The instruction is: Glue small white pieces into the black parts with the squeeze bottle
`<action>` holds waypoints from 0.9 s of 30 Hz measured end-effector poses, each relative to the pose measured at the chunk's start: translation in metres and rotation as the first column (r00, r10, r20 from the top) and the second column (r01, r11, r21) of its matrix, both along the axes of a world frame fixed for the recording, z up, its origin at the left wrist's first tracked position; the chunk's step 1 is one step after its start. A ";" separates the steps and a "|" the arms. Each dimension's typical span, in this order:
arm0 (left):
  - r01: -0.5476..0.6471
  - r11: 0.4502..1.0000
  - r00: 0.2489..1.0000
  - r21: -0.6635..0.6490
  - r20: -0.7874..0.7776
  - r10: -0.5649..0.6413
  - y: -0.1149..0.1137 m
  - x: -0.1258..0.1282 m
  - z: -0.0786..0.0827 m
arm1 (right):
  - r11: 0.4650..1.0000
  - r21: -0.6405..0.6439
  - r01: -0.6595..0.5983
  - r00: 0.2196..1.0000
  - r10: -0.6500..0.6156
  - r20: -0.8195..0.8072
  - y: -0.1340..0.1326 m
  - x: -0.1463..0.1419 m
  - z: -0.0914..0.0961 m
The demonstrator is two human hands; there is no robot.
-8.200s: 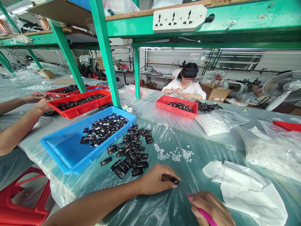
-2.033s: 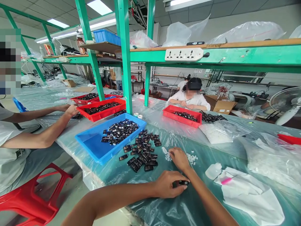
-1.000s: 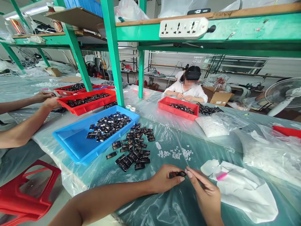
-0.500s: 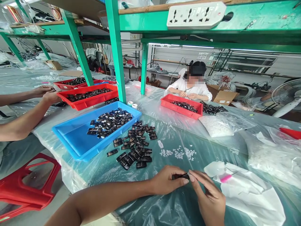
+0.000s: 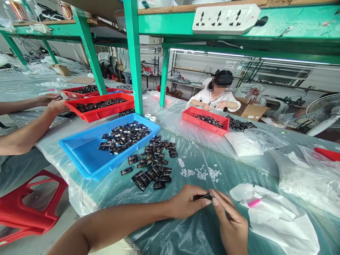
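My left hand (image 5: pixel 187 202) is closed around a small, flat black plastic piece (image 5: pixel 202 196), held between thumb and curled fingers. At the piece's right end, the thumb and fingers of my right hand (image 5: pixel 230 219) pinch together; my fingertips partly cover that end. Just beyond my hands lie small loose white bits (image 5: pixel 202 173) in little heaps. A loose pile of similar black pieces (image 5: pixel 154 166) spreads over the plastic-covered table (image 5: pixel 170 233). Beside it, a blue tray (image 5: pixel 79 156) holds many more. To the right, a pink-handled tool (image 5: pixel 254 203) lies on white sheeting (image 5: pixel 287 223).
Red trays (image 5: pixel 103 112) of black pieces stand at the left, near a co-worker's arms (image 5: pixel 23 136). Another person (image 5: pixel 215 95) sits across, behind a red tray (image 5: pixel 204 124). Bags of white parts (image 5: pixel 244 143) lie right. A green shelf post (image 5: pixel 132 63) rises mid-table.
The black piece stays in my left hand, and my right hand has shifted slightly left, its fingertips still at the piece's end. The person across has moved their hands apart.
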State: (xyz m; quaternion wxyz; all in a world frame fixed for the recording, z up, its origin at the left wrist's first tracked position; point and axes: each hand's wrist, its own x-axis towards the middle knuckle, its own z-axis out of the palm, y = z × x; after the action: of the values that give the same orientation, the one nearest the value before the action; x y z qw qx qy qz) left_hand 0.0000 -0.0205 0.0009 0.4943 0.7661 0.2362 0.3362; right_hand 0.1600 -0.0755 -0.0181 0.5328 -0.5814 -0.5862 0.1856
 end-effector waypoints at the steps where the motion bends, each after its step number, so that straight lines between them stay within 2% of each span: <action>1: 0.004 0.999 1.000 -0.037 0.017 -0.004 0.000 0.000 0.000 | 0.999 -0.028 -0.024 0.999 0.023 -0.028 0.000 -0.002 0.000; 4: 0.037 0.990 0.998 -0.140 0.063 -0.029 0.002 0.000 -0.003 | 0.994 -0.079 -0.077 0.993 0.069 -0.094 -0.001 -0.006 -0.001; 9: 0.054 0.985 0.998 -0.164 0.053 -0.046 0.006 -0.002 -0.006 | 0.975 -0.204 -0.083 0.987 0.053 -0.150 -0.001 -0.007 -0.002; 14: 0.050 0.962 0.999 -0.270 0.018 -0.047 0.004 0.001 -0.012 | 0.970 -0.226 -0.093 0.987 0.060 -0.150 0.004 -0.003 -0.001; 18: 0.073 0.980 0.996 -0.185 -0.030 -0.080 0.000 0.001 -0.013 | 0.966 -0.256 -0.038 0.990 0.001 -0.144 0.015 0.006 -0.002; 20: 0.108 0.989 0.991 -0.104 -0.066 -0.115 -0.002 0.000 -0.013 | 0.960 -0.279 -0.031 0.999 0.017 -0.052 0.025 0.011 0.000; 22: 0.125 0.992 0.988 -0.036 -0.092 -0.128 -0.004 0.000 -0.014 | 0.955 -0.290 -0.065 0.992 0.094 0.089 0.038 0.014 0.002; 24: 0.125 0.992 0.986 0.001 -0.107 -0.124 -0.005 0.000 -0.015 | 0.953 -0.281 -0.115 0.961 0.178 0.210 0.052 0.014 0.006; 27: 0.106 0.994 0.988 0.015 -0.111 -0.104 -0.005 0.001 -0.015 | 0.958 -0.252 -0.134 0.926 0.212 0.314 0.071 0.007 0.009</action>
State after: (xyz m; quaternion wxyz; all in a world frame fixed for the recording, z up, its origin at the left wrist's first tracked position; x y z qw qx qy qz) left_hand 0.0007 -0.0253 -0.0138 0.4897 0.7998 0.2188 0.2694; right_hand 0.1673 -0.0047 -0.0096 0.3364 -0.6070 -0.6930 0.1952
